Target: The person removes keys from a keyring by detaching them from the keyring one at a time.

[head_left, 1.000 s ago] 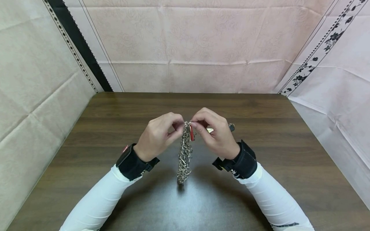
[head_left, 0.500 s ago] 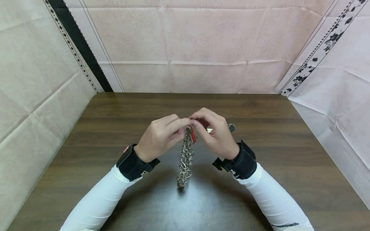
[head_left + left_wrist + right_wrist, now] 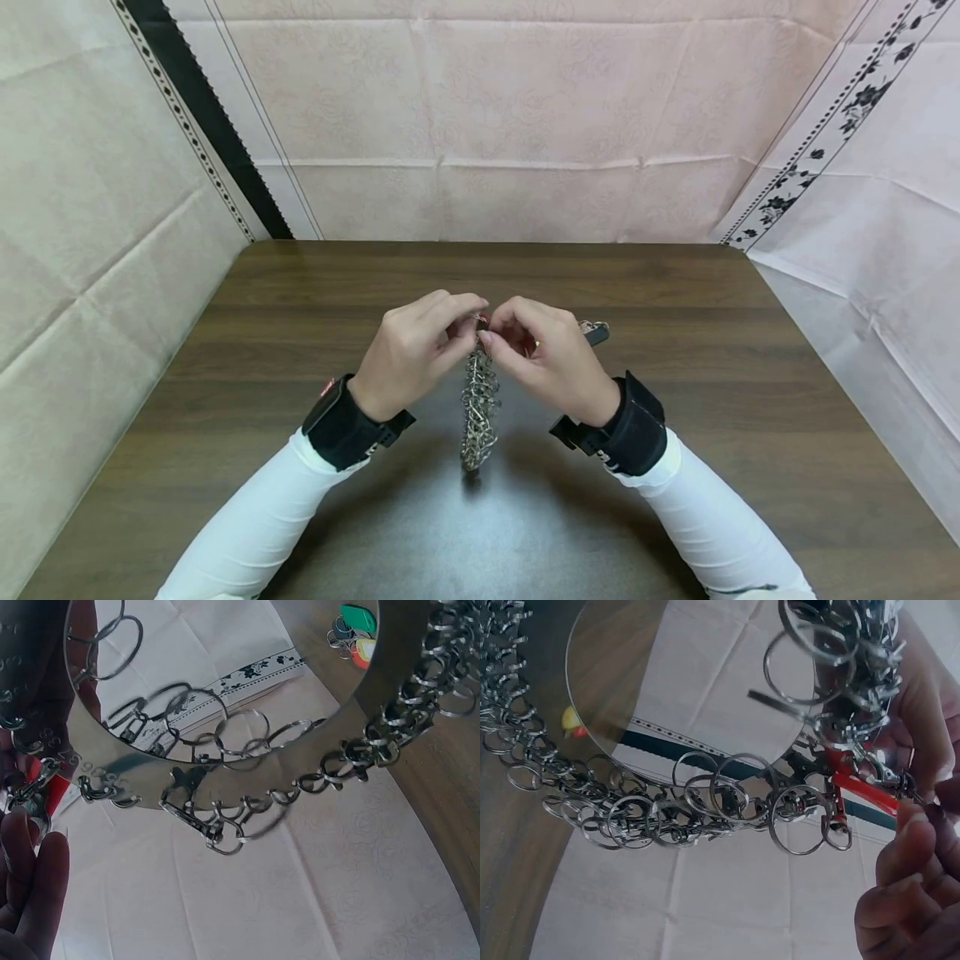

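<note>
A flat metal hoop (image 3: pixel 240 784) strung with many split rings and small clasps hangs upright between my hands, edge-on in the head view. My left hand (image 3: pixel 420 354) pinches the hoop near its top, thumb and index finger meeting there. Close beside it, my right hand (image 3: pixel 551 354) pinches the end of a red key tag (image 3: pixel 866 793) by its small metal fitting. In the right wrist view the red tag runs from the cluster of split rings (image 3: pixel 735 787) to these fingertips. The exact spot between the fingertips is hidden in the head view.
A brown wooden table (image 3: pixel 337 492) lies under both hands. Behind my right hand a dark grey tag (image 3: pixel 597 334) with metal rings rests on it. Through the hoop, a green tag (image 3: pixel 358 616) shows on the table. Pale patterned cloth (image 3: pixel 480 125) stands around the table.
The red tag, which hung down beside the hoop, is now up between the fingertips. My right hand has shifted slightly left and nearer. My left fingers reached right, then drew back.
</note>
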The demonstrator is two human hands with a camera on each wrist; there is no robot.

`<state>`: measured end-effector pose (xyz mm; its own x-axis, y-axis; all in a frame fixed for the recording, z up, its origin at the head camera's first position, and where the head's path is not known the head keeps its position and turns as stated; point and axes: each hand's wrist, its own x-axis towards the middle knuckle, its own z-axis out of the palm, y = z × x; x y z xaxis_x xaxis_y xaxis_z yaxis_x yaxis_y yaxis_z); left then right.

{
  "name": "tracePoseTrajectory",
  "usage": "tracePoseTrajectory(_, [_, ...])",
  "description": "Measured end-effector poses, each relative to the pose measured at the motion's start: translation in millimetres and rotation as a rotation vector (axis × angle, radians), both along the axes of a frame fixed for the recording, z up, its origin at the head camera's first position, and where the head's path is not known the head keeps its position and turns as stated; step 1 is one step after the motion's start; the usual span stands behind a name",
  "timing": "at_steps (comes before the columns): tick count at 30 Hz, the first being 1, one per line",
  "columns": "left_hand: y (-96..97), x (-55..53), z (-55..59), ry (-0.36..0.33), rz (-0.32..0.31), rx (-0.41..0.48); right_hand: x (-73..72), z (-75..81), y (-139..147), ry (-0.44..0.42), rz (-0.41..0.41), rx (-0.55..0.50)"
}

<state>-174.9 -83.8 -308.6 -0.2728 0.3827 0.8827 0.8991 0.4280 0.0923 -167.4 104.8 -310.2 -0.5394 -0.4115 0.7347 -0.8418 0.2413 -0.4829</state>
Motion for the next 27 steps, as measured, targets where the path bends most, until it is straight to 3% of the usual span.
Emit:
tracePoseTrajectory(12, [0.1, 0.9, 0.2, -0.009, -0.007, -0.004, -1.1, -0.2, -0.2, -0.058, -0.024, -0.007])
tracePoseTrajectory(22, [0.7, 0.7, -2.5, -0.026, 0.001, -0.014, 1.1, 2.3, 1.3, -0.305, 0.084, -0.037])
tracePoseTrajectory(27, [2.1, 0.7, -3.0, -0.027, -0.001, -0.003, 1.4, 0.1, -0.5, -0.329, 0.116, -0.062])
